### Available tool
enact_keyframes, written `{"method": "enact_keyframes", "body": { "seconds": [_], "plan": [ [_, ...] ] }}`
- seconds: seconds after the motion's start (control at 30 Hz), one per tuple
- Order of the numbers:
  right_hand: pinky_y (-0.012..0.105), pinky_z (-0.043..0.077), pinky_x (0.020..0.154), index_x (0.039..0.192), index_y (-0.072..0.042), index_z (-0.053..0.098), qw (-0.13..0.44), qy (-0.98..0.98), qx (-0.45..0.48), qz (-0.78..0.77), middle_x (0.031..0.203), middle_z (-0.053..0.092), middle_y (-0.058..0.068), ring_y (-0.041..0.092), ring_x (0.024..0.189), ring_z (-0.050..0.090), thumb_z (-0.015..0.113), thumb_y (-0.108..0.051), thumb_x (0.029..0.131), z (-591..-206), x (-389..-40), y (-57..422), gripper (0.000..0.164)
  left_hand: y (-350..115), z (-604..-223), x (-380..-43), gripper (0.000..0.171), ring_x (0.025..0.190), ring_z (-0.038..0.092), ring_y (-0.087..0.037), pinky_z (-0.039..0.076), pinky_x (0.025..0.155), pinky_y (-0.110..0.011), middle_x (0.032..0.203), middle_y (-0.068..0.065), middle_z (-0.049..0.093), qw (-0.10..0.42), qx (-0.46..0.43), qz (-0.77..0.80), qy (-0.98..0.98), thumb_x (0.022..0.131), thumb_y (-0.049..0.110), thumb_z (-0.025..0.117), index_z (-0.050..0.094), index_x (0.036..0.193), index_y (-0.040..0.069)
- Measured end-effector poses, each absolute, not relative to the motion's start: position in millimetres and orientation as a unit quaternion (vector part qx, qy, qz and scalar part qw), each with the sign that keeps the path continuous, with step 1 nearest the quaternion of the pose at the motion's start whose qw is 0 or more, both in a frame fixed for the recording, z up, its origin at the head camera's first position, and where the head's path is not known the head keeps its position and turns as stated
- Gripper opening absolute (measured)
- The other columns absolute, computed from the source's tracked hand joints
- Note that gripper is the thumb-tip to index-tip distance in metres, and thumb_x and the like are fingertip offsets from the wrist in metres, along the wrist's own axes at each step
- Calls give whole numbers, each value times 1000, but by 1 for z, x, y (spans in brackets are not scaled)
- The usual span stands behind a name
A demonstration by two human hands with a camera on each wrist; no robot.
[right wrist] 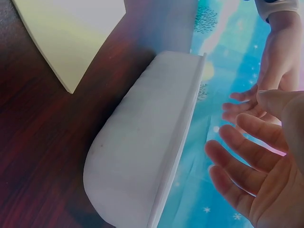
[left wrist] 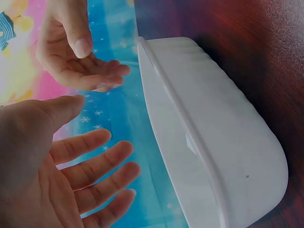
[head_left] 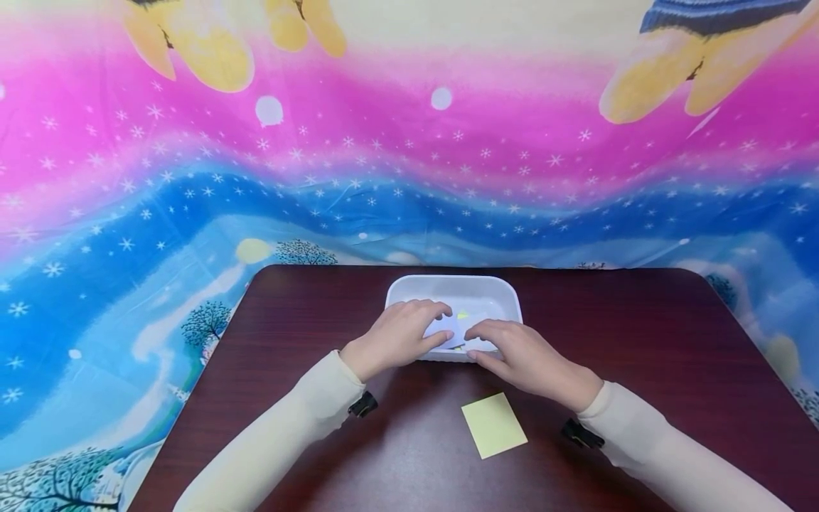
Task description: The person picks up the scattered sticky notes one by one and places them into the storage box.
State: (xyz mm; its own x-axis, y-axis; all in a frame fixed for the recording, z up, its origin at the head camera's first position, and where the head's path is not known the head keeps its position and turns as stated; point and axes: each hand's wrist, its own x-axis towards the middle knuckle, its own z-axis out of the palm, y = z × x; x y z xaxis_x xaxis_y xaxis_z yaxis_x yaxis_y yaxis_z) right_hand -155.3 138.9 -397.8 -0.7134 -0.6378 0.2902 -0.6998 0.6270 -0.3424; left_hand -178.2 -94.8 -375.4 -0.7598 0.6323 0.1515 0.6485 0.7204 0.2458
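Observation:
A white plastic bin (head_left: pixel 454 286) stands on the dark table, with pale paper pieces (head_left: pixel 446 328) and a bit of yellow inside it. Over the left part of the bin hovers my left hand (head_left: pixel 404 333), its fingers spread and slightly bent. My right hand (head_left: pixel 527 355) is above the bin's front right side with loosely bent fingers. Both wrist views show the palms with nothing in them, apart from the bin (left wrist: pixel 213 109). Much of the bin's contents is hidden behind the hands and the bin wall.
A yellow sticky-note pad (head_left: pixel 494 425) lies on the table (head_left: pixel 307 306) in front of the bin, between the forearms. Behind the table's far edge hangs a colourful printed cloth (head_left: pixel 384 163).

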Motion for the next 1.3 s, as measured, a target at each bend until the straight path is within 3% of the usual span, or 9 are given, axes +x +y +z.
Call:
{"method": "enact_keyframes", "body": {
  "seconds": [0.37, 0.7, 1.3],
  "plan": [
    [34, 50, 78, 109, -15, 67, 76, -893, 380, 228, 102, 66, -6, 10, 93, 62, 62, -31, 88, -402, -152, 139, 27, -96, -376, -171, 40, 96, 61, -12, 48, 83, -33, 108, 1, 67, 29, -349, -143, -926, 92, 42, 52, 61, 121, 16],
    [33, 50, 78, 110, -16, 67, 60, -897, 375, 227, 102, 67, -4, 10, 91, 61, 52, -42, 92, -402, -149, 142, 34, -95, -383, -163, 40, 95, 60, -12, 47, 83, -33, 107, 1, 67, 24, -351, -141, -925, 92, 43, 52, 60, 122, 17],
    [29, 49, 76, 105, -21, 66, 65, -902, 370, 213, 97, 63, -15, 0, 86, 55, 64, -32, 86, -404, -142, 146, 22, -96, -388, -148, 39, 91, 61, -11, 47, 82, -33, 105, 2, 67, 39, -376, -143, -915, 92, 41, 53, 62, 118, 15]
  ]
}}
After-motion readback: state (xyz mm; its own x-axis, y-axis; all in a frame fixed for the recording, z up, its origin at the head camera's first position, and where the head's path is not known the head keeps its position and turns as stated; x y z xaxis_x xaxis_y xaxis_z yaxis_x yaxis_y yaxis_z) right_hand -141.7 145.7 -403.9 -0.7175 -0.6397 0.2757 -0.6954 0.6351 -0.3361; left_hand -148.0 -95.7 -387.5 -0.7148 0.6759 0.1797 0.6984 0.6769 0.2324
